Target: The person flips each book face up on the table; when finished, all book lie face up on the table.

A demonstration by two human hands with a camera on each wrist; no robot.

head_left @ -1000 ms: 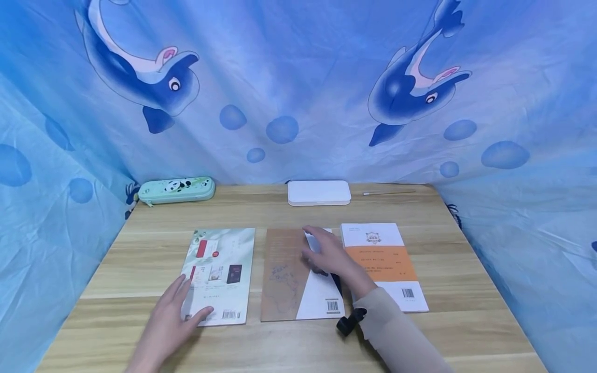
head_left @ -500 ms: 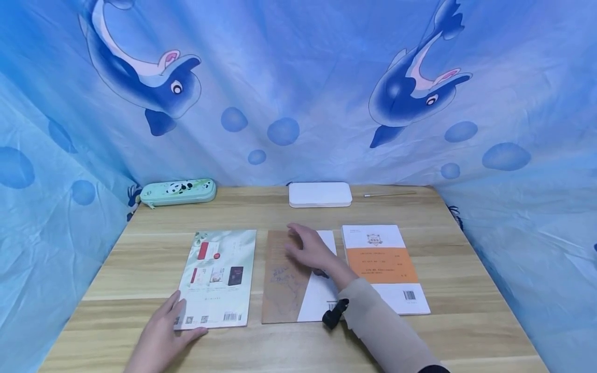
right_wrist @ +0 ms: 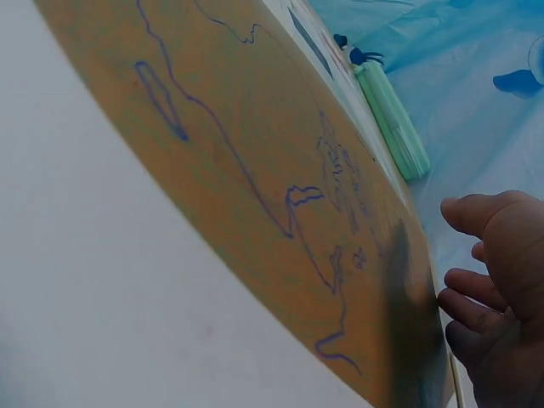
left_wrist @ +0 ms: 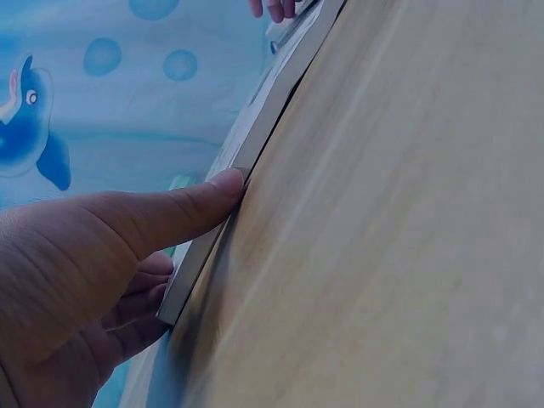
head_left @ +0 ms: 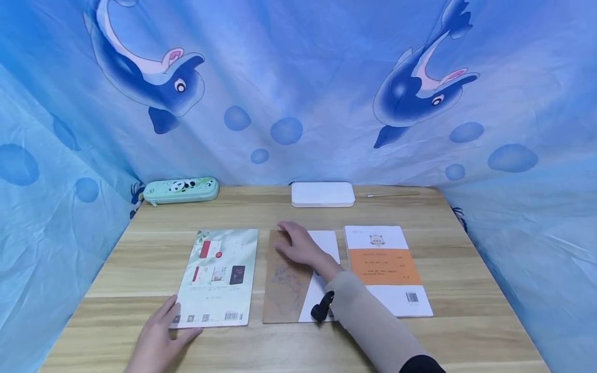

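My left hand (head_left: 156, 334) lies at the lower left corner of a pale green book (head_left: 216, 295) printed with small book pictures. Its thumb touches the near edge, and its fingers rest along the left side, as the left wrist view shows the hand (left_wrist: 93, 272) spanning that corner. In the middle lies a brown and white book (head_left: 289, 290) with a blue map outline. Over its upper part reaches my right hand (head_left: 303, 246), fingers loosely bent, holding nothing. In the right wrist view that hand (right_wrist: 501, 289) is near the brown book's edge (right_wrist: 255, 153).
Right of the middle book lies a white and orange book (head_left: 382, 267), partly behind the right sleeve. At the back are a green panda pencil case (head_left: 182, 190), a white flat case (head_left: 323, 194) and a thin brush-like stick (head_left: 394, 195). A blue dolphin curtain (head_left: 317, 77) surrounds the table.
My right hand has moved left across the top of the middle book. My left hand has slid slightly down and left to the pale green book's near corner.
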